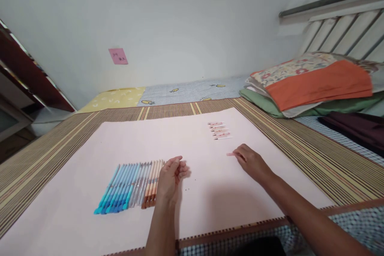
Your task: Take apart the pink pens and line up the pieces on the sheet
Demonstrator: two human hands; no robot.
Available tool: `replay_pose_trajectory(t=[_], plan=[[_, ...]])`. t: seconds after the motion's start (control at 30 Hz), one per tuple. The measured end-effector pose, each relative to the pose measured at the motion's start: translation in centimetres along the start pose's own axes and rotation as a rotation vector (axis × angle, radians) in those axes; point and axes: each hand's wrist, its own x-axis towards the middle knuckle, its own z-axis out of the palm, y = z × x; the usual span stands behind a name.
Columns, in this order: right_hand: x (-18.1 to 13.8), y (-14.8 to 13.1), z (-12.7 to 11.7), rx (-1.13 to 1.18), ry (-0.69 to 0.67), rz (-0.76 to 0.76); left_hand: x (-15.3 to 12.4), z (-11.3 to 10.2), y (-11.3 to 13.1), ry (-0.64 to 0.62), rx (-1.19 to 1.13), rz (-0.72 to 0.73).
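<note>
My right hand point(247, 161) pinches a slim pale pink stick point(230, 154) between thumb and fingertips, just above or on a large pale pink sheet point(135, 138). Its exposed end points left; the rest is hidden in the fingers. Beyond this hand lies a short stack of small pink-and-white pen-like pieces point(220, 131) with dark tips at the left. My left hand point(172, 174) is loosely curled, fingers partly apart, with nothing visible in it. It covers the right end of a row of pens: blue pens point(121, 186), clear grey pens point(140, 184), then peach-and-brown pens point(151, 184).
A striped woven mat point(70, 144) lies under the sheet. Folded cloths and a patterned pillow point(318, 84) are piled at the right back. A few tiny dark specks dot the sheet between my hands. A pink note point(118, 56) is on the wall.
</note>
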Motion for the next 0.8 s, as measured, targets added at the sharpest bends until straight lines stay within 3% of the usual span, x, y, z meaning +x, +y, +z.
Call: replay_pose_trajectory(t=[0.63, 0.8], plan=[[-1.5, -0.3, 0.2, -0.018, 0.080, 0.068, 0.5, -0.4, -0.4, -0.012, 0.001, 0.003], [-1.4, -0.3, 0.1, -0.014, 0.046, 0.095, 0.4, -0.4, -0.4, -0.018, 0.002, 0.008]])
